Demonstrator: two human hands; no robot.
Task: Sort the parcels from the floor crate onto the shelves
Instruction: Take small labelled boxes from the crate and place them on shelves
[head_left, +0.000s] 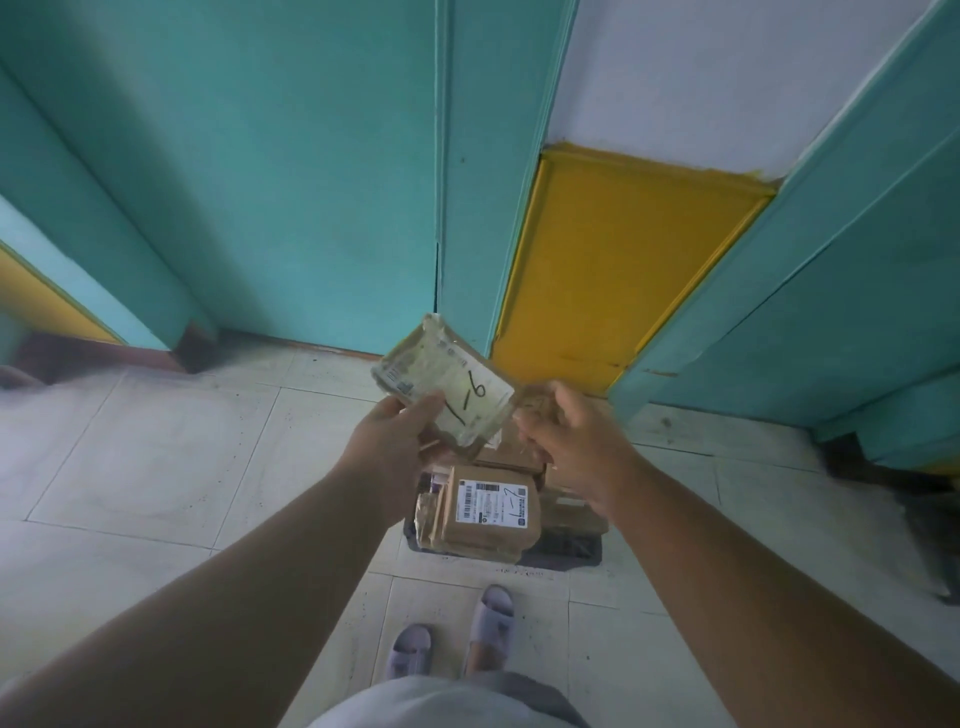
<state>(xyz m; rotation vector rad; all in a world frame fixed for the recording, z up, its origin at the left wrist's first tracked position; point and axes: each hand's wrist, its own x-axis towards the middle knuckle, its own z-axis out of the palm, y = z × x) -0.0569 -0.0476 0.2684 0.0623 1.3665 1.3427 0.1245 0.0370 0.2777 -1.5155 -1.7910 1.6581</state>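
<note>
My left hand (388, 435) grips a small taped parcel (447, 382) with "1-6" written on its pale label, held up in front of me above the floor crate (563, 552). My right hand (566, 434) hovers just right of the parcel with fingers loosely curled, and I cannot tell whether it touches the parcel's edge. Below both hands the dark crate holds several brown cardboard parcels; the top one (491, 506) carries a white label marked "1-7".
Teal wall panels (311, 156) and a yellow panel (618, 270) rise straight ahead. Pale floor tiles (156, 457) spread to the left. My feet in grey slippers (491, 623) stand just behind the crate. A dark object sits at the far right edge.
</note>
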